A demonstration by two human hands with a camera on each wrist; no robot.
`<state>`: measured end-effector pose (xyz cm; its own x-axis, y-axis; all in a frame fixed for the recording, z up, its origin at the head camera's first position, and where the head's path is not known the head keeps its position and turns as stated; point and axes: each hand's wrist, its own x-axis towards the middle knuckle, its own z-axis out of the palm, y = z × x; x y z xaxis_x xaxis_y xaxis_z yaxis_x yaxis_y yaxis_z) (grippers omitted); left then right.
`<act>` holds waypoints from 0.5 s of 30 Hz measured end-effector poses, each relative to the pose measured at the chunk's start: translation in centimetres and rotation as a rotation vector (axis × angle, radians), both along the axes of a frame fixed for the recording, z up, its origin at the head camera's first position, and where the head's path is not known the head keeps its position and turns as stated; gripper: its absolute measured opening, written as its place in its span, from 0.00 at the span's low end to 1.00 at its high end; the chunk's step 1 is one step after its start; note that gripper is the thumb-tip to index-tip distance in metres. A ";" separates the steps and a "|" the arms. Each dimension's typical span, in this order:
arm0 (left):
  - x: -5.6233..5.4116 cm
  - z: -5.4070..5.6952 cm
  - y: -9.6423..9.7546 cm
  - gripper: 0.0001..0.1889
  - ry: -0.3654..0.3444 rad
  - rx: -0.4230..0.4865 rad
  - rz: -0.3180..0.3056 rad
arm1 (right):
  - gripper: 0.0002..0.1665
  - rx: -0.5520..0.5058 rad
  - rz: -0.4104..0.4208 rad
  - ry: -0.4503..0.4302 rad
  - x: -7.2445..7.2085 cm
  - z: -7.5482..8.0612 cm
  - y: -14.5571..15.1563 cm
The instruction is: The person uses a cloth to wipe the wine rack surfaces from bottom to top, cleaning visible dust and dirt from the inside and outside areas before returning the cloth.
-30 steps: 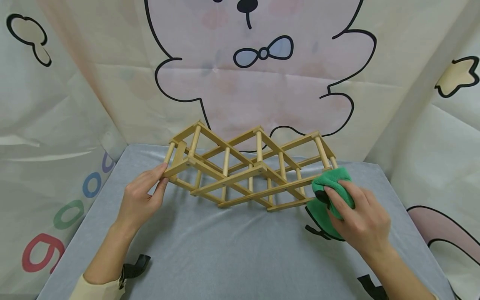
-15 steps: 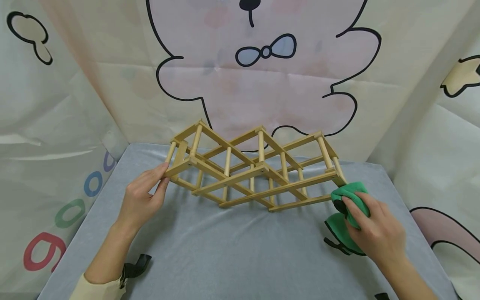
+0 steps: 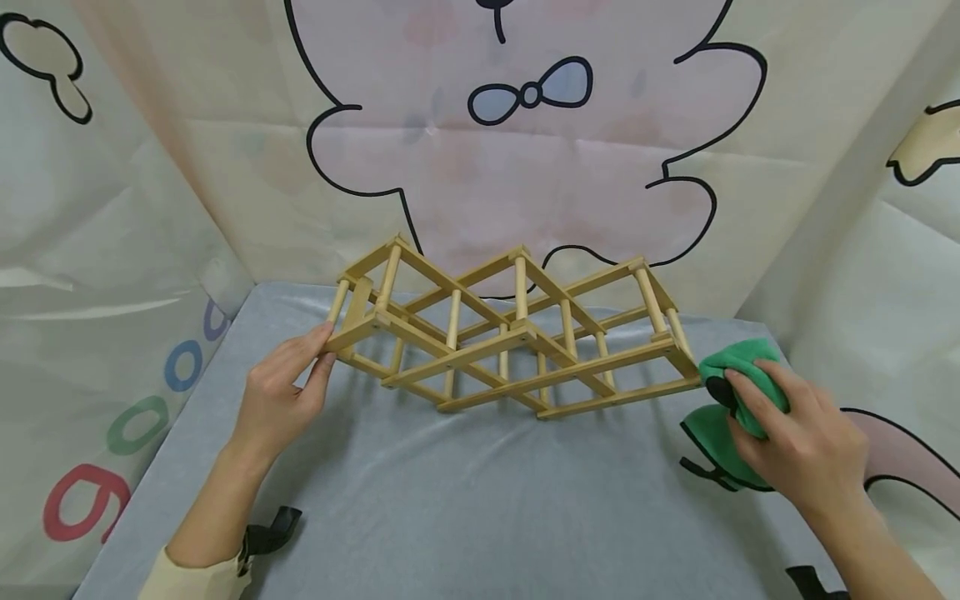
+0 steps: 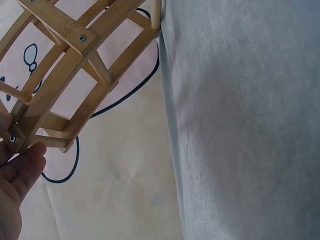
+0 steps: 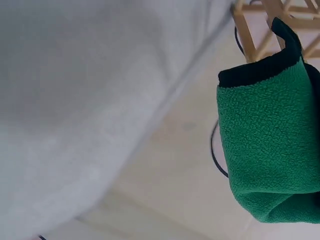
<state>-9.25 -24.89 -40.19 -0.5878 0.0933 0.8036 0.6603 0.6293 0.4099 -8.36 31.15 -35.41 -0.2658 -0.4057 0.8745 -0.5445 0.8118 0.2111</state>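
A bamboo lattice rack [image 3: 491, 379] of crossed slats and round dowels stands tilted over the table in the head view. My left hand [image 3: 288, 383] pinches its left end corner between thumb and fingers; the left wrist view shows the fingertips [image 4: 35, 155] at a screwed joint of the rack. Bunched in my right hand [image 3: 802, 433] is a green cloth [image 3: 738, 379] with dark edging, its lower part hanging down. The cloth is right at the rack's right end. In the right wrist view the cloth [image 5: 270, 135] fills the right side and the right hand is hidden.
A grey-blue cloth covers the table [image 3: 480, 500]. Behind it hangs a pale printed backdrop [image 3: 442, 158] with a cartoon figure, and similar side sheets stand left and right. Black straps [image 3: 272, 533] dangle from the wrists.
My right hand has moved right with the green cloth, from over the rack's right slats to just past its end. The left hand keeps its grip on the rack, which stays nearly in place.
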 end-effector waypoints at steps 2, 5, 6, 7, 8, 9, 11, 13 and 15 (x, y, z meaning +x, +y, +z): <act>-0.1 0.1 0.0 0.27 0.001 0.001 0.003 | 0.22 0.009 0.008 0.007 -0.7 1.2 0.2; -0.1 0.2 0.0 0.27 0.004 0.002 0.006 | 0.22 0.011 0.022 0.006 -1.6 2.6 0.3; -0.1 0.2 0.0 0.28 0.005 0.003 0.005 | 0.22 0.011 0.028 0.005 -1.9 3.0 0.4; -0.1 0.2 0.0 0.28 0.006 0.002 0.005 | 0.22 0.013 0.034 0.008 -2.2 3.4 0.3; -0.1 0.2 0.0 0.28 0.006 0.002 0.006 | 0.22 0.015 0.044 0.007 -2.5 3.6 0.3; -0.1 0.2 -0.1 0.28 0.007 0.002 0.006 | 0.22 0.013 0.057 0.008 -2.8 3.8 0.2; 0.0 0.2 -0.1 0.28 0.009 0.003 0.004 | 0.22 0.021 0.083 0.008 -3.4 4.2 0.2; 0.0 0.2 -0.1 0.29 0.009 -0.001 0.003 | 0.22 0.022 0.114 0.010 -4.0 4.3 0.0; 0.0 0.2 -0.1 0.29 0.012 -0.004 0.002 | 0.22 0.030 0.143 0.001 -4.6 4.3 0.0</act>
<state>-9.20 -24.96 -40.02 -0.5786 0.0949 0.8101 0.6636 0.6322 0.3999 -12.97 31.19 -31.09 -0.2024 -0.4649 0.8619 -0.6536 0.7195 0.2347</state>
